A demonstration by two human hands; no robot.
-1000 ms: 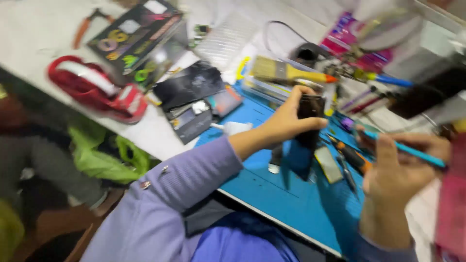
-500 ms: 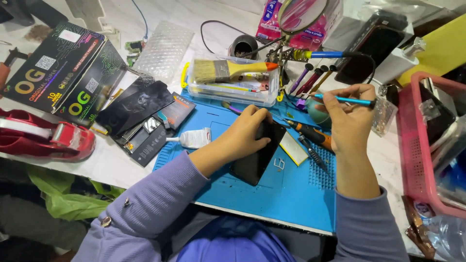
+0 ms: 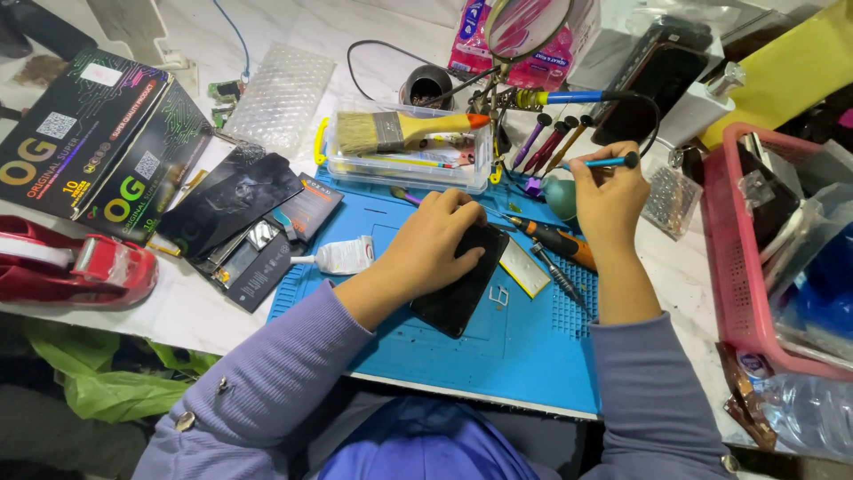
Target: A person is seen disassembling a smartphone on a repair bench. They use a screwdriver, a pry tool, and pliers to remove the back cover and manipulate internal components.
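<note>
Your left hand presses flat on a black phone lying on the blue mat on the counter, while your right hand pinches a blue-handled tool just beyond; keep the phone pinned before lowering the tip.

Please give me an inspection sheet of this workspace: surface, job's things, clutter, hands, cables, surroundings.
Surface: blue work mat on a pale table.
Job's things: dark phone flat on the mat under the left hand; blue-handled tool in the right hand.
Clutter: paintbrush on a clear plastic box, orange-handled screwdriver, small white tube, printed black boxes, red tape dispenser.
Hands: left presses the phone; right fingers pinch the tool.
Cables: black cable, blue cable.
Surroundings: pink basket, round magnifier.
</note>
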